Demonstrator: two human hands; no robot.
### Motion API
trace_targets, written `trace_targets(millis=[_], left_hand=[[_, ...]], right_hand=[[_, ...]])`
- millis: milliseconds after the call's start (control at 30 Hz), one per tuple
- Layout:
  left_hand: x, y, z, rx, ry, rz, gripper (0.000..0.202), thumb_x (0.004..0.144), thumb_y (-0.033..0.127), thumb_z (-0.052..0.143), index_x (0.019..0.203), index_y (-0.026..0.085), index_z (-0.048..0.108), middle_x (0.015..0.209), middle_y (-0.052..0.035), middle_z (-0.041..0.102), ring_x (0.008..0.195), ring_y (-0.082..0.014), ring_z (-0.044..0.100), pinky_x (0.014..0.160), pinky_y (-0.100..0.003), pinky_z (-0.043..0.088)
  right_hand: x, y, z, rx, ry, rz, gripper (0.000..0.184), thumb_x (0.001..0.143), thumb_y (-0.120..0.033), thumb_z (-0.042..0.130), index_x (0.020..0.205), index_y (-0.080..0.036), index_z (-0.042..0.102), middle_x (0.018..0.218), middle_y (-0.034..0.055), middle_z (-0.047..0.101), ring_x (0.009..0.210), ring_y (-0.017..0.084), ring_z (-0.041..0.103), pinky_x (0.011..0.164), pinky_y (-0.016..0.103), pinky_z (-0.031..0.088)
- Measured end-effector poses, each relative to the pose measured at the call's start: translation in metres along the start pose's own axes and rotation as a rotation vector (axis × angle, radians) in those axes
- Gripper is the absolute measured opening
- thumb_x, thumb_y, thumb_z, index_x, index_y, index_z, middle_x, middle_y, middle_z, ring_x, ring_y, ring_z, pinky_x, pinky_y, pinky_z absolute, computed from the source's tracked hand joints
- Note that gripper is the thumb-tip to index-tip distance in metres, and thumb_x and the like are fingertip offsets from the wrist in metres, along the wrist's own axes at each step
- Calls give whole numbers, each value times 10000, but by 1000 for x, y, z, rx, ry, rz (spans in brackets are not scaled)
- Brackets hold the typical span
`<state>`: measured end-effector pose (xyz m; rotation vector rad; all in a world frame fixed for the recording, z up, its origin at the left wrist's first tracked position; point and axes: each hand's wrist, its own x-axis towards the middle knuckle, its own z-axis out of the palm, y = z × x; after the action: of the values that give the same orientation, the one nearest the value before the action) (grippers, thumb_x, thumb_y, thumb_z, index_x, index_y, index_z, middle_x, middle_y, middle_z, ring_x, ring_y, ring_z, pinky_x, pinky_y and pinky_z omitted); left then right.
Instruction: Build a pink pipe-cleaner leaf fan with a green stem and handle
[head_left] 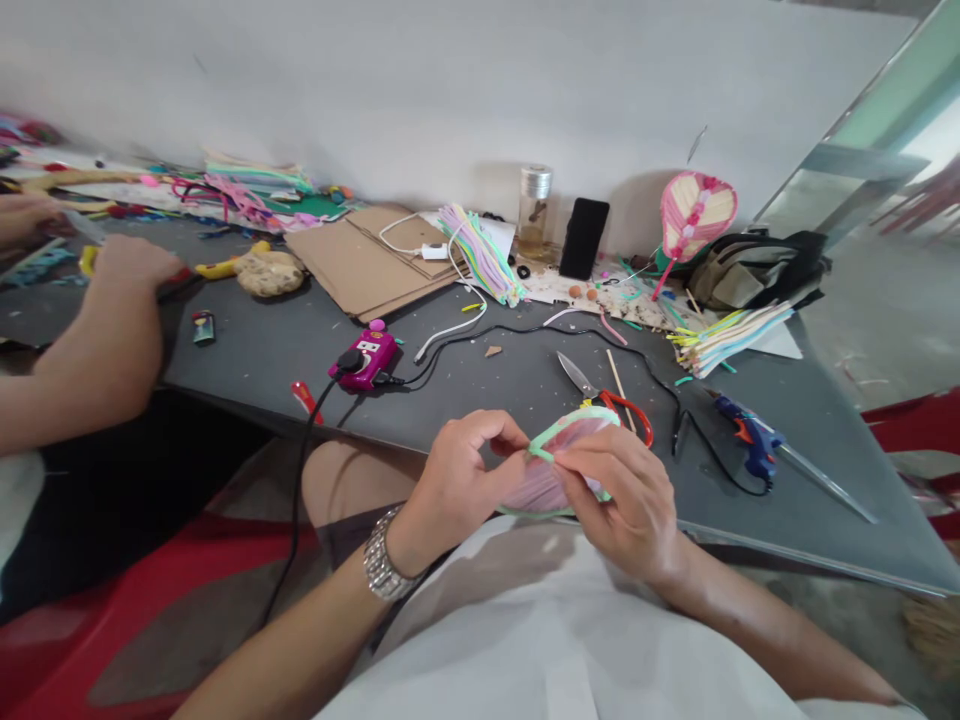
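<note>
Between my two hands, close to my lap at the table's front edge, is a rounded pipe-cleaner fan (536, 488) with pinkish-purple strands inside a mint-green rim. My left hand (466, 472), with a metal watch on its wrist, pinches the green rim between thumb and forefinger. Close beside it, my right hand (628, 492) has its fingers closed on the same green edge and covers part of the fan. Just beyond lie open scissors (576, 376) with orange-red handles and a thin wooden stick (618, 380).
A blue glue gun (754, 435) with its cord lies right. Pipe-cleaner bundles (484, 255), a bottle (534, 215), a phone (584, 238) and a pink-cream fan (697, 215) stand behind. A magenta power socket (367, 358) sits left, near cardboard (352, 265) and another person's arm (112, 340).
</note>
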<state>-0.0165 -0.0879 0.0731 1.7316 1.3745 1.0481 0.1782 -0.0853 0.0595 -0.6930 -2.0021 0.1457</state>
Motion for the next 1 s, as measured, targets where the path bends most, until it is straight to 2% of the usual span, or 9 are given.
trace_targets(millis=[267, 567, 733, 900, 1000], left_hand=[[0, -1, -1, -51, -64, -77, 80, 779, 222, 649, 745, 169, 697, 687, 2, 673, 637, -122, 587, 533, -189, 433], [0, -3, 0, -7, -30, -20, 103, 790, 209, 638, 704, 170, 681, 656, 16, 672, 623, -108, 581, 548, -183, 423], [1, -6, 0, 0, -56, -39, 105, 807, 239, 659, 747, 177, 717, 678, 13, 698, 629, -116, 597, 554, -191, 433], [3, -9, 1, 3, -66, -46, 90, 794, 188, 644, 753, 175, 723, 700, 13, 715, 639, -118, 607, 604, -196, 452], [3, -10, 2, 6, -85, -68, 100, 793, 190, 630, 751, 175, 720, 675, 17, 699, 616, -117, 590, 576, -200, 435]], right_hand=[[-9, 8, 12, -84, -26, -25, 185, 872, -40, 639, 1004, -169, 639, 843, 64, 691, 779, 182, 614, 725, 335, 497], [-10, 11, 12, -67, 18, 40, 195, 856, -52, 666, 1002, -180, 653, 840, 63, 697, 784, 185, 629, 707, 330, 503], [-10, 10, 13, -64, 25, -8, 224, 845, -10, 632, 970, -196, 638, 812, 49, 697, 747, 176, 610, 698, 328, 501], [-10, 12, 17, -78, 15, -24, 214, 841, -8, 623, 953, -190, 636, 812, 52, 698, 732, 176, 612, 684, 327, 486], [-11, 12, 18, -76, 14, -35, 213, 843, -5, 602, 946, -188, 637, 801, 46, 694, 741, 179, 635, 675, 322, 470]])
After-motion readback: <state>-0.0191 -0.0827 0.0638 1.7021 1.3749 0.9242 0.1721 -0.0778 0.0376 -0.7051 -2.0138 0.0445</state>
